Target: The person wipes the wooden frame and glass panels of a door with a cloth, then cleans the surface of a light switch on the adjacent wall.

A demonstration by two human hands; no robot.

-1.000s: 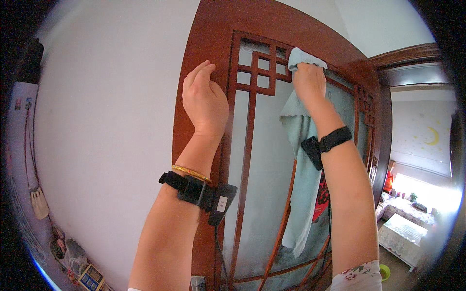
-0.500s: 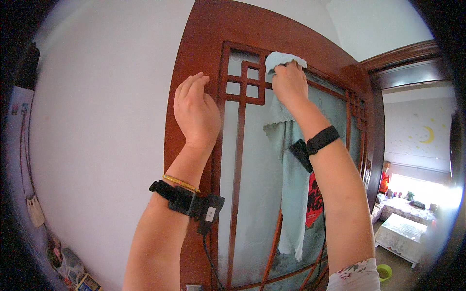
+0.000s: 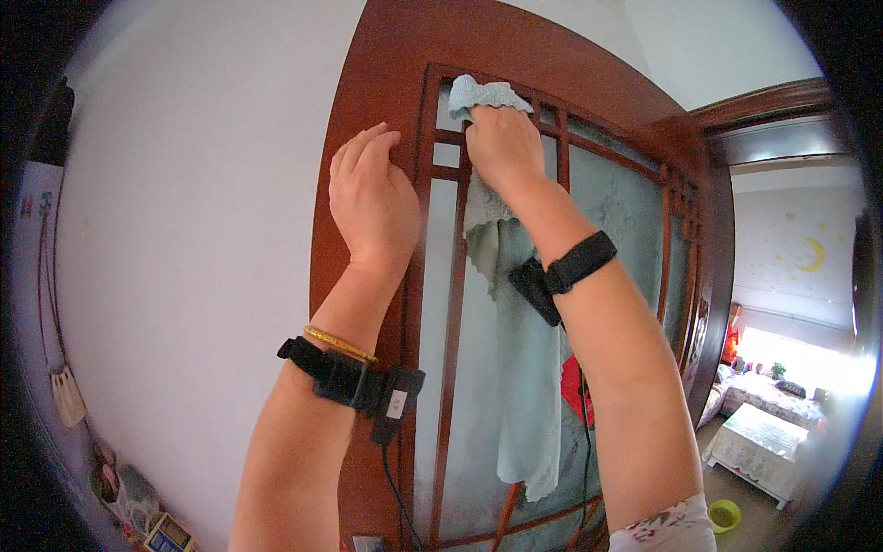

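A reddish-brown wooden door (image 3: 391, 69) with frosted glass panes and lattice strips stands in front of me. My right hand (image 3: 504, 152) is closed around a pale blue cloth (image 3: 529, 386), pressing its bunched top against the lattice near the pane's upper left corner. The rest of the cloth hangs down below my wrist along the glass. My left hand (image 3: 372, 198) is raised at the door's left frame, fingers stretched out and holding nothing. Whether its palm touches the wood I cannot tell. Black straps with small devices and cables circle both wrists.
A white wall (image 3: 202, 230) runs along the left. Past the door at right, a room shows a low table (image 3: 759, 446) with a white cover and a yellow-green basin (image 3: 725, 515) on the floor. Bags and a box (image 3: 167, 534) lie at lower left.
My right hand has moved left and slightly up across the lattice, and the hanging cloth has shifted left with it. My left hand has stayed almost in place.
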